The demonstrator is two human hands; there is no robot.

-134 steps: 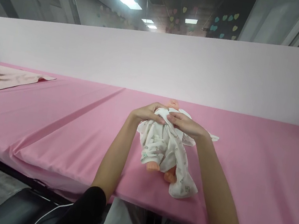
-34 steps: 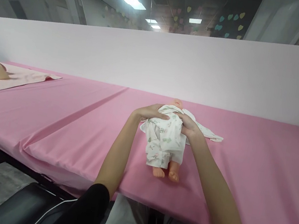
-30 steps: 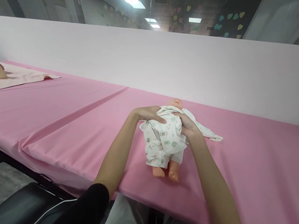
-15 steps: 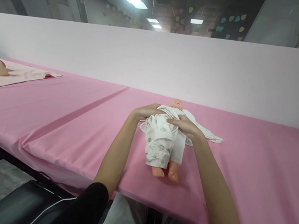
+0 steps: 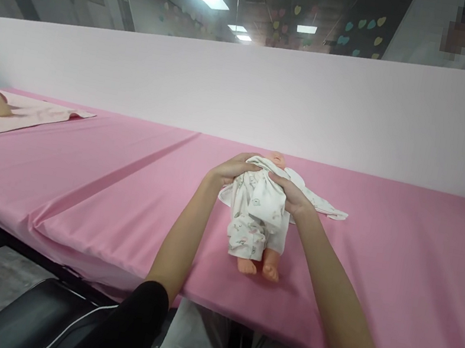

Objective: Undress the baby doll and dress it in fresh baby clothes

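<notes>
Both forearms reach forward over the pink tablecloth point(image 5: 380, 254). The left hand point(image 5: 230, 171) and right hand point(image 5: 290, 191) curl around the chest of a baby doll point(image 5: 259, 263) lying on its back, each gripping the soft white printed romper point(image 5: 256, 214) bunched there. 2 smooth plastic feet poke out below; one limp sleeve trails right.

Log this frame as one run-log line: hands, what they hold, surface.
left hand: grips garment at doll's chest | right hand: grips garment | doll: on its back, feet bare | surface: pink table
</notes>
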